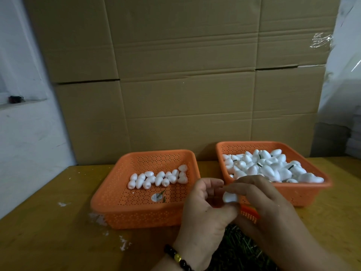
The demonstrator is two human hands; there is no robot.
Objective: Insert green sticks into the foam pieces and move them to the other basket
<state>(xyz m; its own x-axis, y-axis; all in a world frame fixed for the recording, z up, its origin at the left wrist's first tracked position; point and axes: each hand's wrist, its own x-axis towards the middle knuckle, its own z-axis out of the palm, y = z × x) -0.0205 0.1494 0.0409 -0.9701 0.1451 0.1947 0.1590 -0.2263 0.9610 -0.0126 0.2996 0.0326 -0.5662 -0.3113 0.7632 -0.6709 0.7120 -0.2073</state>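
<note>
Two orange baskets stand on the wooden table. The left basket holds a row of several plain white foam pieces. The right basket is heaped with foam pieces, some with dark green sticks poking out. In front of the baskets my left hand and my right hand meet around one white foam piece. My right fingers curl over it; my left fingers curl beside it, and what they hold is hidden. A pile of green sticks lies below my hands.
Stacked cardboard boxes form a wall right behind the baskets. A small third orange basket peeks out between my hands. White foam crumbs dot the table to the left. A white wall and ledge stand at far left.
</note>
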